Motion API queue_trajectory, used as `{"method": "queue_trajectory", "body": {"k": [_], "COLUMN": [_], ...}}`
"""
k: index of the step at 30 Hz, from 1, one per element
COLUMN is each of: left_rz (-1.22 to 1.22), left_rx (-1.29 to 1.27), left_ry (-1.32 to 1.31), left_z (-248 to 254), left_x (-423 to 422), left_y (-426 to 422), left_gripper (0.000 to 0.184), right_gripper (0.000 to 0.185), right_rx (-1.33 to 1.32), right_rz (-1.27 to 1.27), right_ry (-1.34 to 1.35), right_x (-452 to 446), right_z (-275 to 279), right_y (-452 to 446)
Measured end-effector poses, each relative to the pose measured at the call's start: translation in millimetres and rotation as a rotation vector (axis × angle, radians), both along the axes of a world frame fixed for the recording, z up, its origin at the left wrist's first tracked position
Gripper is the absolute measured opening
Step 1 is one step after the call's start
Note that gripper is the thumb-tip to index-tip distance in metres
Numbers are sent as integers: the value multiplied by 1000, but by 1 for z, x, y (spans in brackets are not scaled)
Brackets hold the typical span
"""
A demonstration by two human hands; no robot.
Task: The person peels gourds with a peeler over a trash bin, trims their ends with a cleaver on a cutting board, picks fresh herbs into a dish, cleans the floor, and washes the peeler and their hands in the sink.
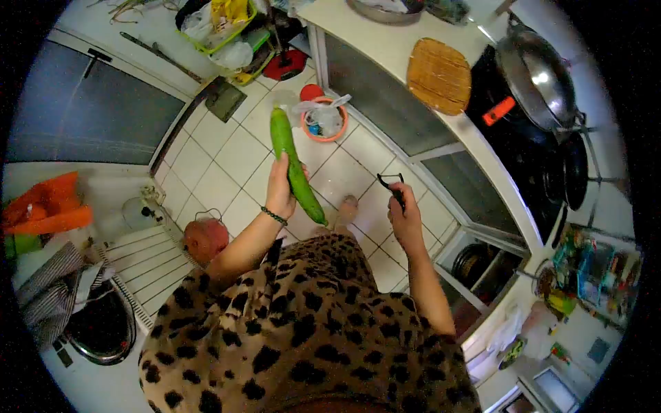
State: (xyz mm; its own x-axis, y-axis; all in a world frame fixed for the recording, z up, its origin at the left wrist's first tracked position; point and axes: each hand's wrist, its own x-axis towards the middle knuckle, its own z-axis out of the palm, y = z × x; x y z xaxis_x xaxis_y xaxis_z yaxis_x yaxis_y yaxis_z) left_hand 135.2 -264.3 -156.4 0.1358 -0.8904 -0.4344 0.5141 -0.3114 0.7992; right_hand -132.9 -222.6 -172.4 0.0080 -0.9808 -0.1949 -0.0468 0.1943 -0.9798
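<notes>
My left hand (281, 187) is closed around the middle of a long green cucumber (286, 141). The cucumber is held at a slant over the floor, its upper end pointing away from me and its lower end towards my lap. Its skin looks whole on the side that shows. In my right hand (406, 215) is a black Y-shaped peeler (392, 184), gripped by the handle with its head pointing up and left. Peeler and cucumber are apart. Just beyond the cucumber's far end, a round bin with an orange rim (340, 135) stands on the floor, lined with a plastic bag.
A counter (372, 38) runs along the right, bearing a woven bamboo board (439, 76) and a large steel wok (537, 79) on the stove. Green-rimmed baskets (227, 48) stand at the back. A red rounded object (206, 238) sits on the floor at left.
</notes>
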Motion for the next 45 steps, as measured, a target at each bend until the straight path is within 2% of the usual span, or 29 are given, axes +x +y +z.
{"method": "queue_trajectory", "body": {"k": [1,3,5,7,9,11,12,13,14,15,17,18,19,20,21,22,23,25,27,30,31,34,39,41,42,44,45], "left_rz": [45,162,196,188,176,205,195,176,152,128,68,48,30,-21,-73,-147,-158,-168,-149,-173,-178,-221,-270,-309,-348,-396,-406], "left_rx": [-36,-4,-14,-31,-37,22,36,54,72,79,140,132,137,160,185,205,213,176,183,175,148,116,57,13,-23,-9,-28], "left_ry": [23,52,60,55,47,56,58,164,269,271,140,143,149,124,95,167,168,90,103,123,148,169,238,250,219,190,198], "left_z": [-4,-10,-13,-23,-36,-40,-56,-73,-87,-92,-103,-122,-132,-140,-154,-178,-196,-211,-241,-294,-312,-350,-404,-416,-422,-433,-440], "left_x": [-2,0,8,23,38,49,62,74,86,97,115,127,138,146,156,171,181,185,192,202,205,210,210,206,202,197,195], "left_y": [-4,-16,-30,-45,-61,-78,-87,-94,-103,-113,-143,-156,-166,-178,-193,-204,-209,-227,-239,-251,-254,-265,-284,-289,-293,-304,-307], "left_gripper": [31,34,36,37,38,38,38,38,38,38,37,36,36,36,36,35,35,36,36,38,40,44,47,47,47,48,48], "right_gripper": [24,31,32,27,23,18,18,18,20,20,26,19,19,22,25,36,36,47,49,53,53,51,47,46,46,44,44], "right_rx": [-78,-112,82,7,234,249,87,-80,107,114,221,105,113,19,-71,-108,-98,-258,-291,-223,-228,-71,-179,90,78,98,93], "right_rz": [17,55,193,178,34,62,105,145,172,148,206,138,121,175,231,227,218,308,341,387,383,479,487,544,525,761,743], "right_ry": [184,208,249,232,-234,-143,124,393,338,339,460,367,373,512,649,673,675,660,687,983,987,983,996,998,1008,1220,1236], "right_x": [-5,-9,-8,9,30,42,51,62,67,78,98,111,128,142,157,174,189,208,222,238,234,210,201,208,210,209,207], "right_z": [-13,-51,-84,-100,-122,-141,-168,-171,-171,-183,-220,-236,-253,-271,-289,-300,-316,-357,-401,-464,-478,-483,-531,-545,-559,-576,-557], "right_y": [-16,-59,-89,-116,-145,-163,-170,-178,-184,-188,-203,-206,-213,-223,-234,-245,-257,-286,-311,-340,-355,-388,-427,-438,-442,-452,-441]}}
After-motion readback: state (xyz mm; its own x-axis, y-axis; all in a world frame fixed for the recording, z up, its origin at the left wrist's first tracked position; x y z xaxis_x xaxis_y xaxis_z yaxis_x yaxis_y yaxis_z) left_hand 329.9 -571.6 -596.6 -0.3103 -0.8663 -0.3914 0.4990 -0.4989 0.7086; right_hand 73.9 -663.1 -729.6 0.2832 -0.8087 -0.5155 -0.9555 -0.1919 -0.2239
